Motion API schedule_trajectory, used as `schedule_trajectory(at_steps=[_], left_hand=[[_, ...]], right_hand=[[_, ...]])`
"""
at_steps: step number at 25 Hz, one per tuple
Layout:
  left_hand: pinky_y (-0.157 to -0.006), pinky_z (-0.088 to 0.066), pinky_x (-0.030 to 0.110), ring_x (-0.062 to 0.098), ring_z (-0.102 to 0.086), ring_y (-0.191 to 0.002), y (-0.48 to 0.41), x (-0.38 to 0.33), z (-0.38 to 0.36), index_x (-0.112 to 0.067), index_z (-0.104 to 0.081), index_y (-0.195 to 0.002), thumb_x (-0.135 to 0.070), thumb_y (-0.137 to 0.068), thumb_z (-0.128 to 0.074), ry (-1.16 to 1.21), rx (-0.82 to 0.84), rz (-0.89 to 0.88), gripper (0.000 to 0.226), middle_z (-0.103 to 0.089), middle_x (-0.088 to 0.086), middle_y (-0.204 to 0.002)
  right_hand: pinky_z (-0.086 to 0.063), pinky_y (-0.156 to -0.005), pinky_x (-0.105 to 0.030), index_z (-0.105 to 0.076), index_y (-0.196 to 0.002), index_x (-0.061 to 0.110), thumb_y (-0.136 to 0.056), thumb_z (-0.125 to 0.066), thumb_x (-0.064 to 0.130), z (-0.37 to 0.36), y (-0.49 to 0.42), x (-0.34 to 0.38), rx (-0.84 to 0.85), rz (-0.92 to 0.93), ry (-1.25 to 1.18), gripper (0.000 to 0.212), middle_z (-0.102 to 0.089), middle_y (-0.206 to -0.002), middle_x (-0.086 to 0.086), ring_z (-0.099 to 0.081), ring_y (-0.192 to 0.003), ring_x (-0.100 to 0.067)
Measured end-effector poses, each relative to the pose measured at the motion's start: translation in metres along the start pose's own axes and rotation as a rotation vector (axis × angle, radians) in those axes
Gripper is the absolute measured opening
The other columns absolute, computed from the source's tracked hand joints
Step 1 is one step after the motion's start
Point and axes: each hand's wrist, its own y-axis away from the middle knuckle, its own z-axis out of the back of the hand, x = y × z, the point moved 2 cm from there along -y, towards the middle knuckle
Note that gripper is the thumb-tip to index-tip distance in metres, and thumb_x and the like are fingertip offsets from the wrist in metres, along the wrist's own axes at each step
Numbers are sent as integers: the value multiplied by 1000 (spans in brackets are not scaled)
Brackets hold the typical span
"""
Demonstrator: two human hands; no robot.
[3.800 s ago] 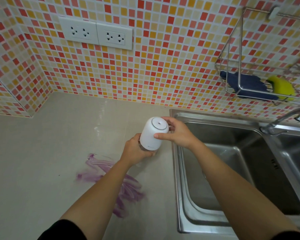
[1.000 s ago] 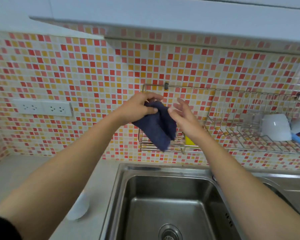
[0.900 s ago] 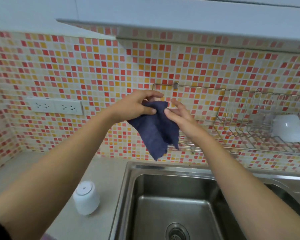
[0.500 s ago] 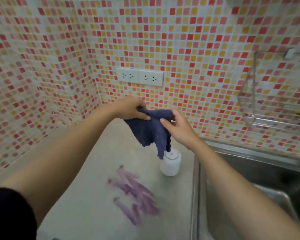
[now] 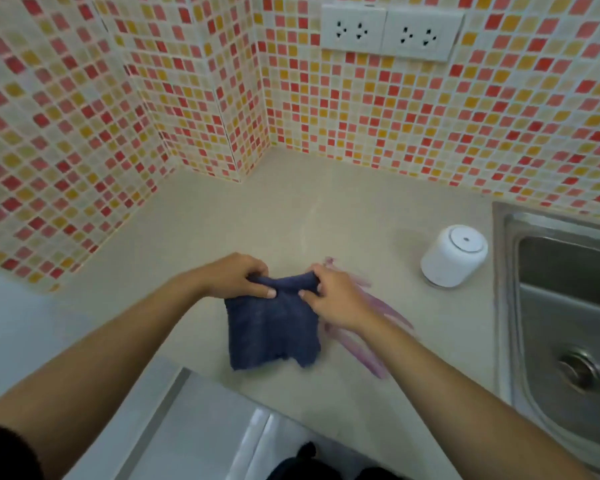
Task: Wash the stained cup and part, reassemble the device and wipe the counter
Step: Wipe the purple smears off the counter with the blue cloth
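Observation:
A dark blue cloth hangs spread between both hands just above the beige counter. My left hand pinches its upper left edge and my right hand pinches its upper right edge. Purple smears streak the counter just right of the cloth, partly hidden under my right wrist. The white device stands assembled and upright on the counter beside the sink, well to the right of both hands.
A steel sink with a drain fills the right side. Mosaic tile walls close the back and left, with a double socket high on the back wall. The counter's front edge runs below my arms.
Both hands have brought the cloth down from chest height to just above the counter, left of the purple smears. The view has tilted down onto the counter.

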Motion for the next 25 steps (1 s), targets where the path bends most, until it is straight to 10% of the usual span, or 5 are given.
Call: schedule_trajectory(at_steps=[7, 12, 19, 25], left_hand=[[-104, -34, 45, 27, -35, -131, -26, 12, -67, -25, -38, -138, -38, -88, -43, -152, -412, 59, 52, -35, 2, -147], [-105, -3, 70, 26, 8, -145, -23, -8, -139, -41, 2, -147, -64, -90, -17, -242, -310, 128, 64, 8, -13, -156], [-118, -10, 46, 22, -5, -147, -155, 8, -70, -20, -14, -150, -38, -101, -19, -149, -444, 210, 52, -12, 0, -159], [-111, -18, 28, 10, -26, -138, -7, -1, -157, -12, -45, -137, -46, -99, -13, -136, -454, -54, 60, -46, 2, -143]], right_hand=[[-39, -92, -34, -51, -124, 11, -90, -52, 16, -14, 11, -36, -234, -34, 173, 34, -54, -122, -8, -48, -112, -25], [-38, -90, -37, -57, -111, 5, -90, -34, 31, 34, 100, -125, -538, -216, 325, 41, -61, -109, -15, -54, -100, -34], [-24, -109, -51, -42, -136, 1, -90, -17, 39, 61, 140, -195, -456, -502, 598, 65, -42, -143, -19, -35, -135, -33], [-17, -113, -48, -34, -142, 5, -90, -11, 39, 56, 140, -203, -441, -532, 645, 66, -33, -150, -13, -25, -140, -28]])
